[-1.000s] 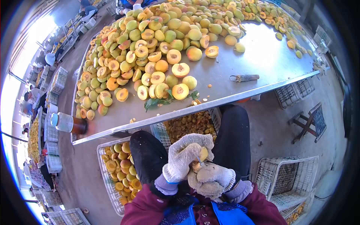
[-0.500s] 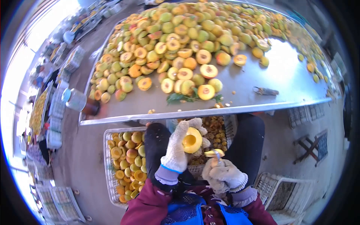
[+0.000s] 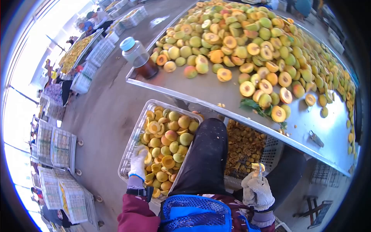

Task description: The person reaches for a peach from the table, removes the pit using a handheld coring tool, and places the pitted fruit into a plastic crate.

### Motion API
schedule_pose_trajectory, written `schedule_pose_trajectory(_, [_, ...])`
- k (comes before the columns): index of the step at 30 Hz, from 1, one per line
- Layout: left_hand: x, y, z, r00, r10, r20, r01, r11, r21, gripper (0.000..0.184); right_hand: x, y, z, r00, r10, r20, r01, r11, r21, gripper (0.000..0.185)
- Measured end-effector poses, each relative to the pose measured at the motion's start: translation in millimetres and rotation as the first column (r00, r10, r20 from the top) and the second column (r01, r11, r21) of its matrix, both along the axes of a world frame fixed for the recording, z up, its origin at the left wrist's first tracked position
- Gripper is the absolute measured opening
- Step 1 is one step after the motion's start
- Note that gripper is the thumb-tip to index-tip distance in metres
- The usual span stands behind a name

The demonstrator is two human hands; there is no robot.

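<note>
My left hand [image 3: 138,161], in a white knitted glove, is over the left side of a white plastic crate [image 3: 126,154]. Its fingers close on a hollowed peach half [image 3: 148,157], just above the fruit in there. Held upright over my right thigh, a small metal-tipped pitting tool [image 3: 260,173] sits in my right hand [image 3: 258,191], gloved and closed round its handle, which the fingers mostly hide. On the tip of that tool rests a yellow scrap of peach [image 3: 257,166]. The crate holds many pitted peach halves [image 3: 168,161].
A metal table [image 3: 185,83] bears a big heap of cut peaches [image 3: 247,42], a brown-liquid bottle [image 3: 139,58] and a dark-handled tool [image 3: 316,138]. Between my legs stands a basket [image 3: 272,152] of pits and scraps. Stacked crates [image 3: 69,193] and other people [image 3: 98,19] are at left.
My left hand has carried the peach half from in front of me leftward to the crate. The right hand still grips the tool. The view has turned left.
</note>
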State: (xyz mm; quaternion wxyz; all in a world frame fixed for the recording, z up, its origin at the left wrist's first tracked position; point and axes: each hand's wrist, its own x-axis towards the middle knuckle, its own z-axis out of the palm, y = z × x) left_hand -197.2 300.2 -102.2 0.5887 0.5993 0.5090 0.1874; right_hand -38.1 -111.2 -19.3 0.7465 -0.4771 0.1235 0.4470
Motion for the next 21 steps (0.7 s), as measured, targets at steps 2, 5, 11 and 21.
schedule_pose_trajectory(2, [-8.5, -3.1, -10.3, 0.992, 0.036, -0.121, -0.039, 0.999, -0.021, 0.037, 2.6, 6.7, -1.5, 1.000, 0.018, 0.013, -0.018, 0.999, -0.039, 0.020])
schedule_pose_trajectory(5, [-26.5, 4.7, -42.4, 0.976, 0.022, -0.217, -0.024, 1.000, -0.005, 0.039, 3.9, 16.2, -0.4, 0.999, 0.040, 0.023, -0.038, 0.995, -0.092, 0.017])
schedule_pose_trajectory(11, [-23.3, 36.8, -81.8, 0.933, 0.353, 0.067, -0.358, 0.931, 0.071, 0.038, 3.8, 30.9, -0.5, 0.999, 0.012, -0.033, -0.017, 0.985, -0.173, 0.016])
schedule_pose_trajectory(21, [37.1, 55.8, -61.2, 0.848, -0.016, -0.530, 0.422, 0.625, 0.657, 0.056, 7.1, 51.5, -11.1, 0.995, 0.099, -0.030, -0.104, 0.962, -0.252, 0.020])
